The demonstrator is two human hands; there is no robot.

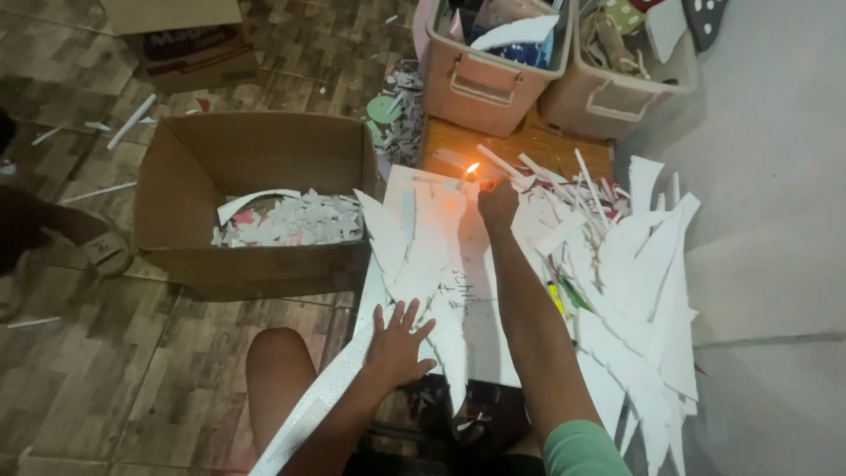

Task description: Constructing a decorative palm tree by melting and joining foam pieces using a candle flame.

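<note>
**Two hands over a heap of white cut-outs, one at a small flame**

Two hands work over a low surface [564,145] of orange-brown wood, largely covered by white foam pieces. The left hand [398,342] lies flat, fingers spread, pressing on a long pointed white foam piece [423,256] and gripping nothing. The right hand [499,201] reaches forward with fingers curled; it sits just beside a small flame [472,167] at the far end of the white sheet, but what it has hold of cannot be told. To the right, a pile of white feather-shaped cut-outs [648,291] fans out toward the grey floor. To the left stands an open cardboard box [251,154] holding white scraps. Two beige plastic bins [493,84] sit beyond the surface, full of mixed materials. A sandalled foot [106,251] of another person shows at the left edge.
</note>
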